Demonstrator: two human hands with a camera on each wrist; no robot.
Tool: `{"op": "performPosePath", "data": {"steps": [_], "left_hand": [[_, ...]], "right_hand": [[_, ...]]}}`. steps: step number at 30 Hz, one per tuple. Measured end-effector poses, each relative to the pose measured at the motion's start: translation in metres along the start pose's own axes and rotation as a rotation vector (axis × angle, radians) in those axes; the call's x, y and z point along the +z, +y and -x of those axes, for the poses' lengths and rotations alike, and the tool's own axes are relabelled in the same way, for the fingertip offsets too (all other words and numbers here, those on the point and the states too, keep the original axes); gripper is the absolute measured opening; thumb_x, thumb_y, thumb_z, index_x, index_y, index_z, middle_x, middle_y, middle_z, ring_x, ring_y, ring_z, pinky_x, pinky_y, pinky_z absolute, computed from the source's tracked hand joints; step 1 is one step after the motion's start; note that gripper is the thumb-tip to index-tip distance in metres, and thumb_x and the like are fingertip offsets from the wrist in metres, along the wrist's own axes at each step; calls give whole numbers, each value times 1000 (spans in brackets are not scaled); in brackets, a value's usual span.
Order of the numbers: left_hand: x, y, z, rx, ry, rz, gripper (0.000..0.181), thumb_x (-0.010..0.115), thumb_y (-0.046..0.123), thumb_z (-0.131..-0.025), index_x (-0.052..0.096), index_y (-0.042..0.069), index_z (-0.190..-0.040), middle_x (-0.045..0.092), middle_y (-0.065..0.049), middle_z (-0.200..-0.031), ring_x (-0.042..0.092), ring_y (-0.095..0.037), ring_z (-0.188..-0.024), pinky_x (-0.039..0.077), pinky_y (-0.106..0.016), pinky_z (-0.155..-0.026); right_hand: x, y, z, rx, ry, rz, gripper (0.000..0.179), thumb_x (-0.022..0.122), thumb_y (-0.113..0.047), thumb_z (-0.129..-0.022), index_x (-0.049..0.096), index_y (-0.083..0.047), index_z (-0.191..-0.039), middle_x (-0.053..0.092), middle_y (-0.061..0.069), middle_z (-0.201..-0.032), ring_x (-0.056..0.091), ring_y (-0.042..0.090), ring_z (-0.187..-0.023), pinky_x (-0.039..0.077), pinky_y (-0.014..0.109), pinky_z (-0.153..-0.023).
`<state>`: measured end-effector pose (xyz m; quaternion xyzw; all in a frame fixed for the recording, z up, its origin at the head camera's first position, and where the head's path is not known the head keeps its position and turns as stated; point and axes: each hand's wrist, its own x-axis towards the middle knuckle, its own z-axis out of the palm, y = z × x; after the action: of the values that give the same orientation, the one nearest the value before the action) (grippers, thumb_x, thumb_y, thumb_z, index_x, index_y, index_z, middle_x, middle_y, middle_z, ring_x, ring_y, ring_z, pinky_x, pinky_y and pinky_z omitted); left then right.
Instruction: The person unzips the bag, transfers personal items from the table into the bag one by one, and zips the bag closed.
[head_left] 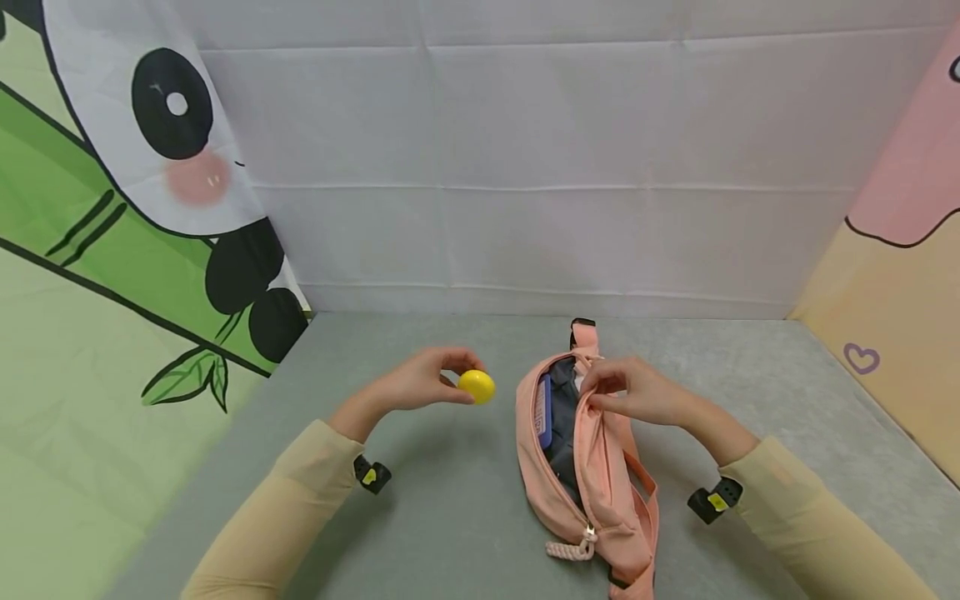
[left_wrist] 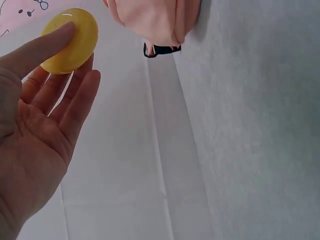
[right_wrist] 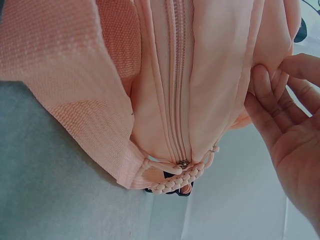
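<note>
In the head view a pink waist bag (head_left: pixel 611 483) lies on the table with its main pocket unzipped, showing a dark lining. A blue-edged flat item (head_left: pixel 543 408) sits inside the pocket. My left hand (head_left: pixel 431 379) pinches a glossy yellow rounded object (head_left: pixel 477 386) between thumb and fingers, held in the air left of the bag; its exact kind is unclear. My right hand (head_left: pixel 637 389) pinches the right edge of the bag's opening. Seen from the right wrist, the right hand's fingers (right_wrist: pixel 270 120) grip the pink fabric beside a zipper (right_wrist: pixel 178 90).
The grey table (head_left: pixel 427 517) meets a pale cloth wall (head_left: pixel 540 167) at the back. Printed cloth panels stand on both sides. A braided zipper pull (head_left: pixel 573 548) hangs at the bag's near end, and a strap (head_left: pixel 643 483) lies along its right side.
</note>
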<state>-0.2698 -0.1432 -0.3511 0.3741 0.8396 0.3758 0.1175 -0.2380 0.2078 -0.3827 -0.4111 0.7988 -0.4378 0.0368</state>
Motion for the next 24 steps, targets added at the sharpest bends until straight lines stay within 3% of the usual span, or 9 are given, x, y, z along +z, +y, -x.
{"op": "performPosePath", "data": {"steps": [16,24], "left_hand": [[24,25,-47,145,-68,12,36,73,3,-87,65,3,-122,63,-5,-114,59,-17,-103,53,-28,-84],[32,35,-63,140,-115,42,31,74,-2,-83,64,2,-113,66,-7,-109,63,-15,-99,52,-27,-85]], "right_hand": [[0,-2,0,22,1,-14,13,61,1,-94,69,-8,-99,64,1,-94,66,17,-86,54,35,-82],[0,-1,0,38,2,-19,11,61,-1,-94,69,-7,-100,64,2,-95,65,18,-85,54,37,-80]]}}
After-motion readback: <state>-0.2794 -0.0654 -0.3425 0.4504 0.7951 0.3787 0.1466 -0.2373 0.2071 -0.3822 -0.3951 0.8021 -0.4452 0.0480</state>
